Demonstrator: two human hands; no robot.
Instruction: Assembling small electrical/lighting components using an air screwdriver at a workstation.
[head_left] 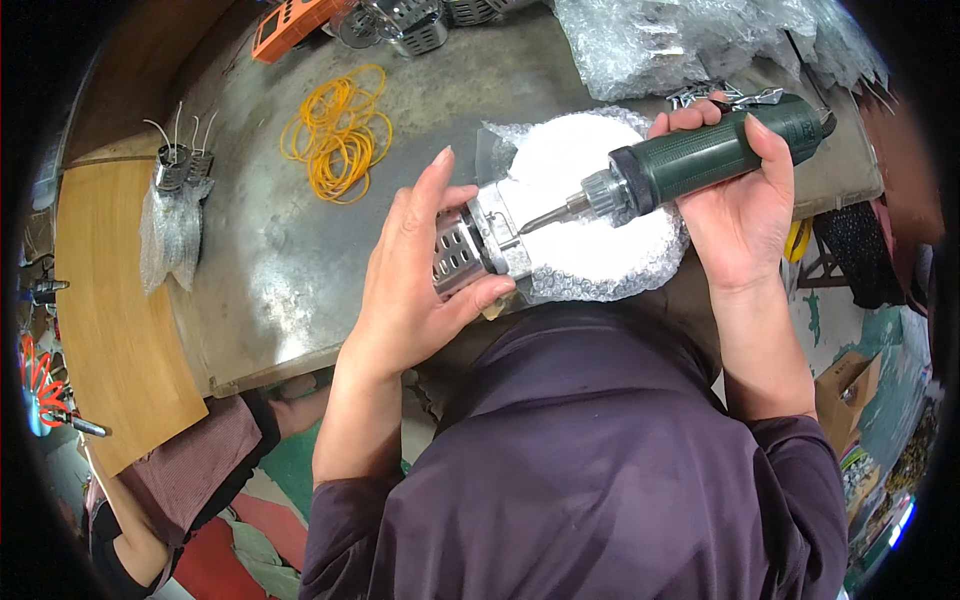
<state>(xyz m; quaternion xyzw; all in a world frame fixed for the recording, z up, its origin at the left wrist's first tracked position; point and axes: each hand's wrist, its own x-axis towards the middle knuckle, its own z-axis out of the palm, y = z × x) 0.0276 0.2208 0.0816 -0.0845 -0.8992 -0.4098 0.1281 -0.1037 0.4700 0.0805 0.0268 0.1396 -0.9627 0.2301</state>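
Observation:
My left hand (400, 265) grips a slotted metal cylinder (457, 254), with thumb and fingers on opposite sides. A pale metal bracket (500, 228) sits at the cylinder's right end. In my right hand (738, 215) is a dark green electric screwdriver (705, 165), lying along the palm and pointing down to the left. Its bit tip is at the bracket's face; whether a screw is under it I cannot make out. Below the bit, a round, bright white object (600, 245) lies partly in bubble wrap (580, 287).
Yellow cord loops (340, 135) lie on the grey worktable (250, 240). Wired metal parts (175, 175) in bubble wrap stand at the left. Several slotted metal parts (415, 28) and an orange device (290, 25) are at the back. Loose screws (700, 95) lie beyond the screwdriver. Another person's arm (135, 535) shows lower left.

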